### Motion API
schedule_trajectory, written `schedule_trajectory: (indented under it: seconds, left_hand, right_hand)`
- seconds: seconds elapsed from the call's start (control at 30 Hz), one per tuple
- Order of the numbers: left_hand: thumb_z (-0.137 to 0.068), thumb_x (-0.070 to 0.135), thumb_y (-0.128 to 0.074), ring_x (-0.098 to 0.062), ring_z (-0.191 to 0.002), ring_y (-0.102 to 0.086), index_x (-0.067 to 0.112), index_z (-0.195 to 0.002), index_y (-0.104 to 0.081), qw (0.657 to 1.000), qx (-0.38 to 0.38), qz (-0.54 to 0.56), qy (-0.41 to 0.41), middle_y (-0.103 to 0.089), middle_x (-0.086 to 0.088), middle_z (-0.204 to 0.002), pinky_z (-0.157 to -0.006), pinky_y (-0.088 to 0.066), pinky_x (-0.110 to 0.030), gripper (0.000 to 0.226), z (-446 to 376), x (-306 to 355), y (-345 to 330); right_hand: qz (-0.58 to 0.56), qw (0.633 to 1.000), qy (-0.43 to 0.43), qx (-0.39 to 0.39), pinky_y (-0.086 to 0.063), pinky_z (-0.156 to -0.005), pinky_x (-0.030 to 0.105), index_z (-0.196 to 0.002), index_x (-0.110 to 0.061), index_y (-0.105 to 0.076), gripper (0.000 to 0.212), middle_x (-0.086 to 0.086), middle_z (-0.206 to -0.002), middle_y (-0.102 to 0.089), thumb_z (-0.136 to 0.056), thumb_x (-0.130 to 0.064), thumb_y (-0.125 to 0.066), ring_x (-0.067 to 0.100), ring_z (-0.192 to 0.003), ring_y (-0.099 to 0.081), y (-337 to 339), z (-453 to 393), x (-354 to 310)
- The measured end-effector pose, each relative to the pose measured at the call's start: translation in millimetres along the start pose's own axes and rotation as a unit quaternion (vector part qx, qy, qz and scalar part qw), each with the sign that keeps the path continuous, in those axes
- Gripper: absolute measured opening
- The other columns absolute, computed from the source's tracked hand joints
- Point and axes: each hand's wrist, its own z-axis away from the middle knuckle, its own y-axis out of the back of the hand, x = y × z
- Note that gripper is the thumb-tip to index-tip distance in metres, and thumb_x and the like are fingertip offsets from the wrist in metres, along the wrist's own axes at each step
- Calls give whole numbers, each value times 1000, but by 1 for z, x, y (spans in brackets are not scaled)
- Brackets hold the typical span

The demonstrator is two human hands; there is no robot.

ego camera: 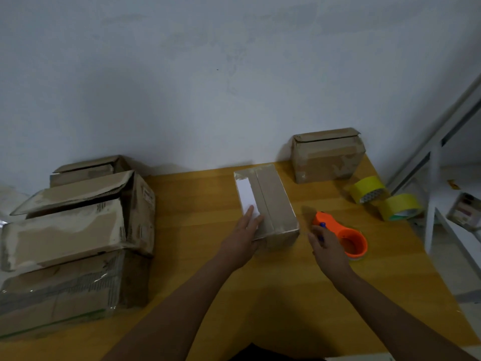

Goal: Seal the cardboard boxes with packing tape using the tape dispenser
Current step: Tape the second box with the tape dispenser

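My left hand [246, 231] presses flat-fingered on the small cardboard box [268, 204] at the table's middle; my right hand [326, 247] curls around the orange plastic tape dispenser [343, 234] just right of it. I'd lift it and lay tape straight along the matte flap seam.

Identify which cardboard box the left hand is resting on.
The small box at table centre with the white label; the left hand lies flat on its near end. The other boxes go untouched.
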Motion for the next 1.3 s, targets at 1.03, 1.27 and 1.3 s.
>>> schedule_trajectory:
  seconds: [1.03,1.27,1.3]
  left_hand:
    - [-96,13,-59,-12,-150,15,25,-155,-20,997,77,-13,-3,0,10,-164,-118,-6,-35,72,12,7,-34]
    - [-95,15,-60,-14,-150,14,24,-155,-20,997,82,6,-8,1,10,-163,-119,-11,-37,72,12,7,-38]
    - [-96,16,-60,-15,-151,14,24,-155,-20,997,82,10,-9,0,10,-164,-120,-11,-38,72,11,7,-38]
  right_hand:
    - [290,954,53,-55,-40,-62,35,-155,-22,-1,67,9,-95,-66,-102,-31,-40,26,-71,-58,44,-33,75]
    - [-146,978,-133,73,-43,-77,34,-126,-12,-59,39,8,-113,-63,-99,-38,-49,20,-96,-56,60,-1,33]
    - [-179,968,-147,95,-43,-73,32,-120,-13,-63,40,7,-107,-64,-98,-43,-49,20,-93,-57,60,3,29]
